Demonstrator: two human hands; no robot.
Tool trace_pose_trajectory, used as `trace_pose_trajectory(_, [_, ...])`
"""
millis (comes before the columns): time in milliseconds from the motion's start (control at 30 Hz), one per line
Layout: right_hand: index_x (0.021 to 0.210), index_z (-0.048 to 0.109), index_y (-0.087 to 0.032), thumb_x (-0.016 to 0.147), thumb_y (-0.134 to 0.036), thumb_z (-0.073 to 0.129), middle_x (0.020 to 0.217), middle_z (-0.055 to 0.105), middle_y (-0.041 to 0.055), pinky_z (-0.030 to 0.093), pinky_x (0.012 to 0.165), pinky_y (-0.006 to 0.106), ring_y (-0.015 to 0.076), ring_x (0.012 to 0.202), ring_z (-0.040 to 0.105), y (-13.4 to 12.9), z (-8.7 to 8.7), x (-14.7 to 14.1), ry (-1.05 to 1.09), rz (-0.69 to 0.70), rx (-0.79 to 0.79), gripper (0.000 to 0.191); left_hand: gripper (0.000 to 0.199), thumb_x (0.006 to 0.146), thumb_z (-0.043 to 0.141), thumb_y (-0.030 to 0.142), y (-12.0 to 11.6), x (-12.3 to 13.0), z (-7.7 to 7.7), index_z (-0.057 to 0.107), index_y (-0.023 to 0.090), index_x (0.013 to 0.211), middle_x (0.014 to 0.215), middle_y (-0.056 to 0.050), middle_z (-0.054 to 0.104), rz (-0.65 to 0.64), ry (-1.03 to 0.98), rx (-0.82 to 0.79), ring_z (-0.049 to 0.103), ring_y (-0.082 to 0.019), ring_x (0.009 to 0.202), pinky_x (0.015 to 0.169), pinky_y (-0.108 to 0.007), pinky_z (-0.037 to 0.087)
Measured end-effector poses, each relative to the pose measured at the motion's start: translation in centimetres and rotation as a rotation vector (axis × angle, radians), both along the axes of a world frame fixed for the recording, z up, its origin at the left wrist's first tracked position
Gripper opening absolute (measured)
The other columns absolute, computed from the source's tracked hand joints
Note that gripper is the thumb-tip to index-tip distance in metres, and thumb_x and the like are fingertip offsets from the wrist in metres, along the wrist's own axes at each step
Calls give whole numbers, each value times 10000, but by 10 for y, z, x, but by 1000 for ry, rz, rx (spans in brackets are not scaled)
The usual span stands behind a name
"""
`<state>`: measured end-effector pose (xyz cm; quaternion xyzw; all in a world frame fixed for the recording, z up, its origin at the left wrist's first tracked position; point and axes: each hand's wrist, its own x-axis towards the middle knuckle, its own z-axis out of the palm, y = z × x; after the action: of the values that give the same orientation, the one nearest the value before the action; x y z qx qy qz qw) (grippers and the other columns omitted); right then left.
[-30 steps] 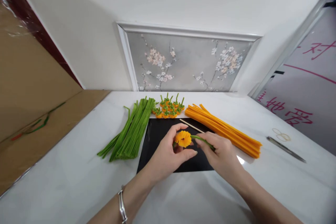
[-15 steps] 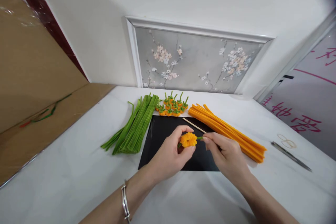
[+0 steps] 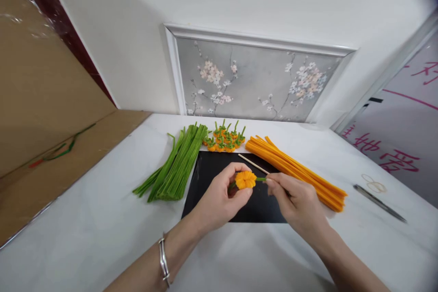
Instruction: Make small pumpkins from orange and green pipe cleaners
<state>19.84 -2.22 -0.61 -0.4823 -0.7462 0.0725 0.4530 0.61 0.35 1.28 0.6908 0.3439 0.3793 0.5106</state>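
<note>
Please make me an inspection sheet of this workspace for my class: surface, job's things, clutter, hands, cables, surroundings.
Surface: white tabletop, black mat.
Job's things: orange flower, green strip beside it; green bundle, orange bundle, small flowers behind the mat, pale stick.
Clutter: slim metal tool, pale loops, right.
Hands: left hand holds the orange flower; right hand pinches the green strip.
Cables: nothing certain; green strand on cardboard.
Surroundings: white wall, framed floral panel.
</note>
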Motion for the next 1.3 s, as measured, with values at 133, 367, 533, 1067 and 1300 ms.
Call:
trace_pose_trajectory(133, [1128,617,-192,970,-177,459,888,669,37,498,668,225,131,737,639,2,-3,-4,-45,42,30,223,316,828,607,211,1,0,1,519,196,1132,880,2,511,-22,-9,10,447,-109,707,626,-222,400])
trace_pose_trajectory(367, [988,619,-169,972,-179,474,805,631,49,471,610,233,138,662,605,4,-13,-14,-163,41,189,145,394,919,531,431,3,0,-8,464,217,1243,732,41,470,-157,-165,-388,310,-49,496,435,-174,227])
trace_pose_trajectory(533, [817,599,-174,971,-178,471,674,541,6,400,539,220,108,554,505,7,-11,-9,-123,-13,191,201,425,936,508,449,13,-9,-11,503,171,1259,732,5,570,-138,-221,-328,534,-101,639,639,-241,443])
trace_pose_trajectory(1067, [612,370,-206,921,-560,459,523,345,-74,241,431,212,70,462,280,6,-8,-27,557,275,-593,478,409,691,760,162,12,0,-9,642,168,1082,749,23,671,-29,-199,-263,598,-93,604,593,-221,522])
trace_pose_trajectory(1300, [619,403,-197,949,-489,444,548,368,-59,261,454,217,82,493,313,4,-7,-25,439,258,-568,442,235,726,675,118,10,1,-9,591,161,942,804,27,595,-75,-156,-229,572,-87,665,650,-227,519])
